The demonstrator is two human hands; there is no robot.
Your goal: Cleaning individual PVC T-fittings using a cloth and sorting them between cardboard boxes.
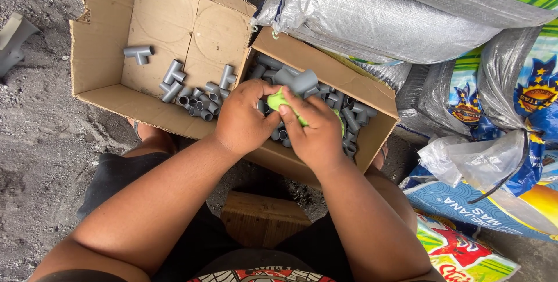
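Observation:
My left hand (244,118) and my right hand (314,131) meet over a small cardboard box (381,120) full of grey plastic pipe tee fittings. Together they hold one grey tee fitting (297,80) wrapped in a bright green cloth (278,99); the fitting sticks out above my fingers. To the left, a larger open cardboard box (96,43) holds several more grey tee fittings (195,96) scattered along its near side, with one lying alone (138,53) farther back.
Silver woven sacks (383,20) and colourful printed bags (511,102) pile up at the right. A clear plastic bag (476,160) lies among them. A wooden block (261,218) sits between my knees. Dark gravelly ground (35,142) spreads to the left.

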